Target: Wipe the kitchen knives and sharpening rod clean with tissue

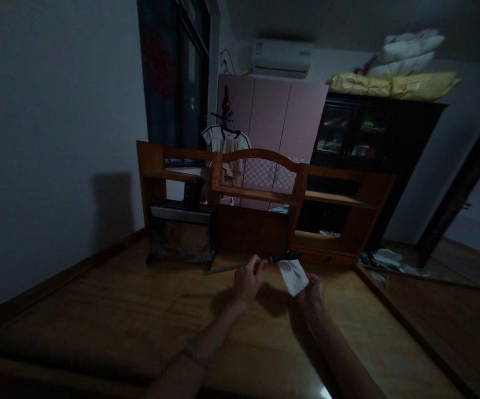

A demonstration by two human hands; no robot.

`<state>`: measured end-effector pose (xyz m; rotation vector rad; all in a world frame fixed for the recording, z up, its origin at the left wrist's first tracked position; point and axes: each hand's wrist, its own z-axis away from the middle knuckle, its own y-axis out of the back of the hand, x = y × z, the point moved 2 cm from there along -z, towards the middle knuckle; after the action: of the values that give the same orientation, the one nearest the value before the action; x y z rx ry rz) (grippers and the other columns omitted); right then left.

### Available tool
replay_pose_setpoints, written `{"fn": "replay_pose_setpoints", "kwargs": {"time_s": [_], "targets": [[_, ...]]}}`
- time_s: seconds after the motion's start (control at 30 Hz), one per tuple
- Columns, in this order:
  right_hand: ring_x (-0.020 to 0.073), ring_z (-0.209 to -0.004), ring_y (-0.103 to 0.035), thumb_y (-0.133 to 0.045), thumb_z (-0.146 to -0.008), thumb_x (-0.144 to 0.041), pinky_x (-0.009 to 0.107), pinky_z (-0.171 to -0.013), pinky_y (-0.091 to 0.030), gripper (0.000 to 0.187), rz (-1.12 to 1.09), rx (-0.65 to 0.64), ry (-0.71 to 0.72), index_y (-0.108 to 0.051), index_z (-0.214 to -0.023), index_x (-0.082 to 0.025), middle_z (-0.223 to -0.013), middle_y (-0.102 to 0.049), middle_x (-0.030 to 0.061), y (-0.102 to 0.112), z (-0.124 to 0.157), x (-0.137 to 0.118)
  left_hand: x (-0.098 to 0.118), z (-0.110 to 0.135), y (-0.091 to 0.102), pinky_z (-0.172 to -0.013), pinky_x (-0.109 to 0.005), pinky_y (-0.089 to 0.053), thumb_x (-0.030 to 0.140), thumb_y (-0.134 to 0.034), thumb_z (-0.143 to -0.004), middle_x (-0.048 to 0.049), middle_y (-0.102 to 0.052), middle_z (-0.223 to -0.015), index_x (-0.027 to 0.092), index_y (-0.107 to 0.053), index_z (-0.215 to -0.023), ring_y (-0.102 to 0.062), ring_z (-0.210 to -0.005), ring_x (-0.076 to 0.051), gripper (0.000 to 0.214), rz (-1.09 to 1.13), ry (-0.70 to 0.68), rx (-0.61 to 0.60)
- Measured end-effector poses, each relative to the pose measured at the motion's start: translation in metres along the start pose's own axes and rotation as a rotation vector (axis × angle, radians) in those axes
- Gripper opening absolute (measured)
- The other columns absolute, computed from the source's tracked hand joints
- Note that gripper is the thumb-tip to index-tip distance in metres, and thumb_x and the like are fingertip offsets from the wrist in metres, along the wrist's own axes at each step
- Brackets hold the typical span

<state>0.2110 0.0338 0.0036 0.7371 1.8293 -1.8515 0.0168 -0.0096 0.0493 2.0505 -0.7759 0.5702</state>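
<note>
Dim room [57, 111], wooden surface [173, 299] beneath hands [247, 281] [312, 295]

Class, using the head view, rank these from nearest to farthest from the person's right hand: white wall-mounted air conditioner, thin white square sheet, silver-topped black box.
1. Thin white square sheet: held in the right hand.
2. Silver-topped black box: leftward, toward the back of the wooden surface.
3. White wall-mounted air conditioner: high up, far beyond the box.
</note>
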Motion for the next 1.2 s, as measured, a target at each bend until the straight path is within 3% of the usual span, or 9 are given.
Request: {"fn": "replay_pose_setpoints", "kwargs": {"time_s": [0.1,0.3,0.6,0.87,1.07,1.2], "targets": [[0.0195,-0.073,-0.068,-0.042,-0.074,-0.019,0.031,-0.071,-0.056,0.024,-0.052,0.019,-0.14,-0.062,-0.087,-0.015,-0.076,-0.072,0.0055,-0.012,0.005,0.0,0.004,0.002,-0.001,-0.053,-0.021,-0.027,0.05,-0.032,-0.092,0.0011,-0.065,-0.071,0.024,-0.053,-0.085,-0.058,-0.061,-0.012,0.035,0.044,-0.033,-0.004],[0.0231,-0.099,-0.063,-0.047,-0.076,-0.031,0.039,-0.088,-0.049,0.038,-0.105,-0.325,-0.183,-0.062,-0.108,-0.018,-0.1,-0.07,0.0068,-0.039,0.021,0.001,0.008,0.006,-0.009,-0.052,-0.021,-0.026,0.05,-0.038,-0.09,0.0017,-0.064,-0.068,0.025,-0.055,-0.083,-0.057,-0.059,-0.012,0.031,0.032,-0.068,-0.106],[0.0206,-0.08,-0.067,-0.042,-0.077,-0.026,0.037,-0.079,-0.054,0.034,-0.115,-0.082,-0.133,-0.061,-0.105,-0.019,-0.084,-0.072,0.0035,-0.017,0.008,0.0,0.005,0.004,-0.012,-0.055,-0.021,-0.028,0.051,-0.035,-0.091,0.0008,-0.066,-0.075,0.026,-0.055,-0.085,-0.06,-0.065,-0.014,0.033,-0.013,-0.031,-0.095],[0.0205,-0.081,-0.067,-0.043,-0.076,-0.026,0.035,-0.08,-0.054,0.028,-0.106,-0.087,-0.134,-0.063,-0.094,-0.019,-0.082,-0.071,0.0037,-0.017,0.011,-0.004,0.007,0.004,-0.005,-0.056,-0.021,-0.029,0.048,-0.037,-0.091,0.0006,-0.066,-0.077,0.025,-0.055,-0.085,-0.06,-0.066,-0.013,0.03,0.018,-0.038,-0.101],[0.022,-0.088,-0.066,-0.045,-0.076,-0.028,0.037,-0.082,-0.052,0.03,-0.06,-0.156,-0.221,-0.063,-0.096,-0.016,-0.089,-0.071,0.0063,-0.028,0.017,-0.002,0.011,0.004,-0.002,-0.057,-0.021,-0.03,0.047,-0.037,-0.091,-0.0002,-0.066,-0.076,0.025,-0.056,-0.086,-0.06,-0.067,-0.014,0.03,-0.018,0.004,-0.121],[0.0215,-0.091,-0.065,-0.045,-0.077,-0.029,0.038,-0.085,-0.051,0.032,-0.048,-0.209,-0.207,-0.062,-0.101,-0.018,-0.091,-0.071,0.0058,-0.035,0.02,-0.002,0.01,0.004,-0.002,-0.057,-0.021,-0.03,0.046,-0.038,-0.091,-0.0003,-0.065,-0.076,0.025,-0.056,-0.087,-0.059,-0.066,-0.014,0.028,-0.028,-0.036,-0.117]]}}
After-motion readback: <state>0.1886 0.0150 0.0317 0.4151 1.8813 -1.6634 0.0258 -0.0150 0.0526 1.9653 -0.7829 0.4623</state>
